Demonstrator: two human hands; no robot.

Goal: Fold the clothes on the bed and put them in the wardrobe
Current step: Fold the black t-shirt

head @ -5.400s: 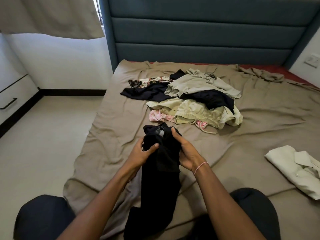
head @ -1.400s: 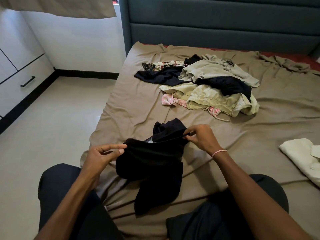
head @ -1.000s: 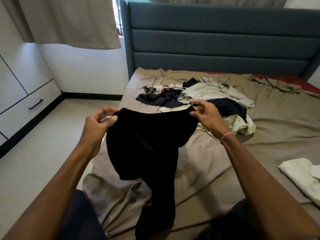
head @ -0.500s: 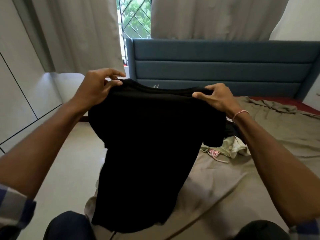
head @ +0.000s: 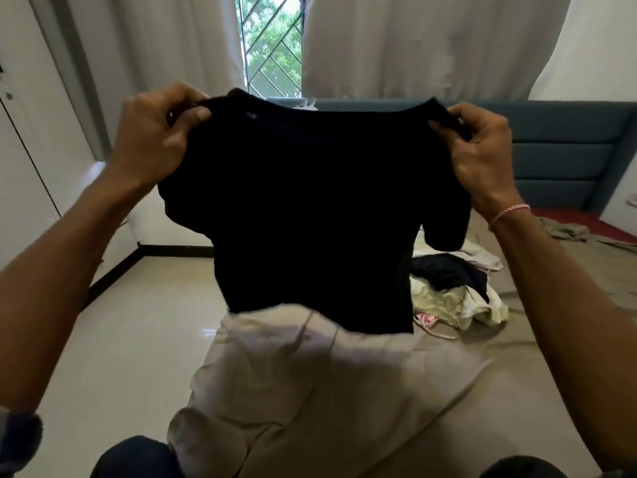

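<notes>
A black T-shirt hangs spread out in the air in front of me, above the bed. My left hand pinches its left shoulder and my right hand pinches its right shoulder. The hem hangs free above the tan sheet. Behind the shirt, to the right, lies a pile of unfolded clothes in cream, dark and pink, partly hidden by the shirt.
A blue padded headboard stands at the far end, with curtains and a barred window above it. White wardrobe doors line the left wall beside a tiled floor. My knees show at the bottom edge.
I have lifted the black T-shirt off the bed and spread it wide by the shoulders, raising it higher. My view has tilted up toward the window.
</notes>
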